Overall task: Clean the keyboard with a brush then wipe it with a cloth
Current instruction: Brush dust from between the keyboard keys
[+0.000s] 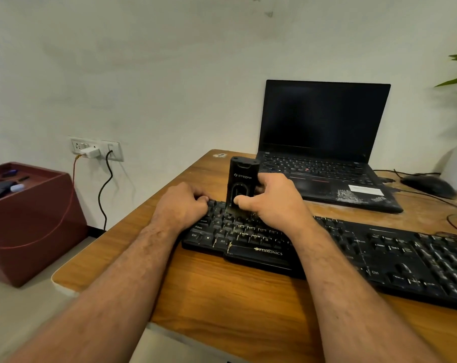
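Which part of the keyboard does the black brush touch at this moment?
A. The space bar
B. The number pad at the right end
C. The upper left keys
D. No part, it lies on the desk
C: the right hand holds the brush upright with its lower end on the upper left keys of the keyboard, next to the left hand at the keyboard's far left corner.

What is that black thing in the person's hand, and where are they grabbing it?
The right hand grips an upright black brush tool around its lower part. The left hand holds the keyboard's left end.
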The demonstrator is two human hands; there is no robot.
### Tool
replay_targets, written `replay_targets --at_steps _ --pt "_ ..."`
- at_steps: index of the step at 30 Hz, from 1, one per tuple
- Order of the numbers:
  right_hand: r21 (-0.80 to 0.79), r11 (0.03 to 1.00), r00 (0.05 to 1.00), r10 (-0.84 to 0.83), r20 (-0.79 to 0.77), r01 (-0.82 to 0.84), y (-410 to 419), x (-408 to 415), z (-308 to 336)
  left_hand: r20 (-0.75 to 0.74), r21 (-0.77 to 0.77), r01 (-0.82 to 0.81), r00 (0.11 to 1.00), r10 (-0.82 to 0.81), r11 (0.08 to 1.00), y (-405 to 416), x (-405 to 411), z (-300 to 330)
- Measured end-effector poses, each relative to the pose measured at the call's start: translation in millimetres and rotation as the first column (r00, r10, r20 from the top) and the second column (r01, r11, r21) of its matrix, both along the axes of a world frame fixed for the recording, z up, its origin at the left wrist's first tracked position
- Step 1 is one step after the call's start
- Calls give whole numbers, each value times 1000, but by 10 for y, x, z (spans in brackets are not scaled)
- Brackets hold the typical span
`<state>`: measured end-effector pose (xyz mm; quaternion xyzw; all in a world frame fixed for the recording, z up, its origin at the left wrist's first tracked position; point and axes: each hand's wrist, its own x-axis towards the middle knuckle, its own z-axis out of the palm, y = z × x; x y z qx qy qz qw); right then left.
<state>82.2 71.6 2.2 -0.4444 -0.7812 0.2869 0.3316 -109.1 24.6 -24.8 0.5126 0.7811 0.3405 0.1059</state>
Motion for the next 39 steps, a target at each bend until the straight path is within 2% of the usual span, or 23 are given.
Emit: replay_targets --at_steps 5,9,14,18,22,25,29,33,37,39 --pt "73 991 993 -110 33 108 22 -39 -25 11 -13 13 1000 -13 1000 3 -11 5" --pt "-13 1000 999 -26 -26 26 44 -21 -8 11 -11 8 1000 -8 1000 8 -16 -3" --pt "64 991 992 -122 11 121 62 -36 -28 10 2 12 1000 -12 1000 7 -16 -8" --pt "-15 1000 1000 -19 -3 19 19 -15 -7 22 5 4 1000 -4 1000 2 -11 -9" --pt "33 997 998 -67 2 67 -1 26 1 20 5 6 1000 -6 1000 -6 -17 -3" --pt "-82 994 997 67 -25 -69 -47 103 35 31 4 12 999 -12 1000 -12 -12 -3" --pt "6 999 999 -41 -10 41 -41 103 22 86 53 18 996 -23 998 -21 8 -4" --pt "-131 983 991 123 -46 -128 -87 159 80 59 85 67 996 -72 994 -34 1 -13" --pt "-19 1000 1000 -9 -6 9 -90 143 47 60 61 96 993 -100 993 -35 -13 -9" --pt "-68 997 999 34 -40 -37 -94 167 58 60 54 99 993 -102 994 -36 -11 -3"
